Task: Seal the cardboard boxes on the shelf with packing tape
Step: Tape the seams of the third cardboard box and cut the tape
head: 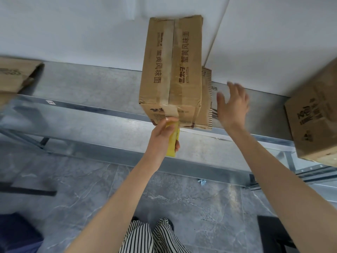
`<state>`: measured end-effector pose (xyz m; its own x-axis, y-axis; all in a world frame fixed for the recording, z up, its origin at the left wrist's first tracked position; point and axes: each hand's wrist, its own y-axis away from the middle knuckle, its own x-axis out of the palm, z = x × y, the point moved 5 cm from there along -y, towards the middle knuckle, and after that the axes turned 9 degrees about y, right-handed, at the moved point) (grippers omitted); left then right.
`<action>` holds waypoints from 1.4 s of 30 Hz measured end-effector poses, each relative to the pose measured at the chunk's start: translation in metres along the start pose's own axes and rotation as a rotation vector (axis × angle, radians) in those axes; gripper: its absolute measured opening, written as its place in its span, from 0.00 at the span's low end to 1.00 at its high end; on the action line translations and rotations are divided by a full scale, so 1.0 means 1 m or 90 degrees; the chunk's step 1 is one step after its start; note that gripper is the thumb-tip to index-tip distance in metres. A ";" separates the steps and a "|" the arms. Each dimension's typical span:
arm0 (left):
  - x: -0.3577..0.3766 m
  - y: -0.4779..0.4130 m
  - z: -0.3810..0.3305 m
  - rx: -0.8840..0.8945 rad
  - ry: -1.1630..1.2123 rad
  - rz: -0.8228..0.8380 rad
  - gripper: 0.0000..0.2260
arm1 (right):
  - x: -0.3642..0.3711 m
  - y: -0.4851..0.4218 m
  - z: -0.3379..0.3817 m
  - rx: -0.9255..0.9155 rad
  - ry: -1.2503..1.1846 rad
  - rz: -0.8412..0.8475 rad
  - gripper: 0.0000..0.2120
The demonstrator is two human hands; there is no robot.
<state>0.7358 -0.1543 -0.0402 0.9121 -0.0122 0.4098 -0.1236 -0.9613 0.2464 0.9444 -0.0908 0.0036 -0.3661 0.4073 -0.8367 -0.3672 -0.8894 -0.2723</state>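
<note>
A tall cardboard box with printed characters stands on the metal shelf, a strip of clear packing tape running down its centre seam and over the near edge. My left hand grips a yellow tape dispenser at the box's near bottom edge, where the tape ends. My right hand hovers with fingers spread, just right of the box and apart from it, blurred.
A flattened cardboard piece leans against the box's right side. Another box stands at the far right and a third at the far left. White wall behind; grey tiled floor below, with my striped trousers.
</note>
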 end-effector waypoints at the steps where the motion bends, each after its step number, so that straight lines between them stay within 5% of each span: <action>1: 0.000 0.000 0.000 0.000 -0.001 -0.002 0.11 | -0.019 0.006 0.027 -0.075 -0.103 -0.081 0.21; 3: 0.001 0.000 0.000 0.003 -0.003 -0.006 0.12 | -0.044 0.028 0.078 -0.269 -0.171 -0.136 0.22; 7: 0.001 0.000 -0.001 0.004 -0.002 -0.005 0.13 | -0.028 0.050 0.121 -0.521 0.142 0.047 0.30; 25: -0.029 0.026 -0.012 0.018 -0.069 0.002 0.13 | -0.005 0.057 0.107 -0.503 0.421 -0.039 0.38; 31: -0.024 0.041 -0.040 0.061 -0.107 0.044 0.12 | -0.009 0.056 0.109 -0.473 0.486 0.075 0.46; 36: -0.024 0.045 -0.053 0.064 -0.168 0.053 0.11 | -0.040 0.079 0.126 -0.490 0.269 0.061 0.34; 42: -0.018 0.049 -0.059 0.062 -0.225 0.104 0.11 | -0.048 0.115 0.144 -0.506 0.039 0.098 0.09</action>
<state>0.6900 -0.1851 0.0166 0.9637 -0.2453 0.1055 -0.2565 -0.9602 0.1109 0.7961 -0.1831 0.0809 -0.3072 0.2772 -0.9104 0.4083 -0.8257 -0.3892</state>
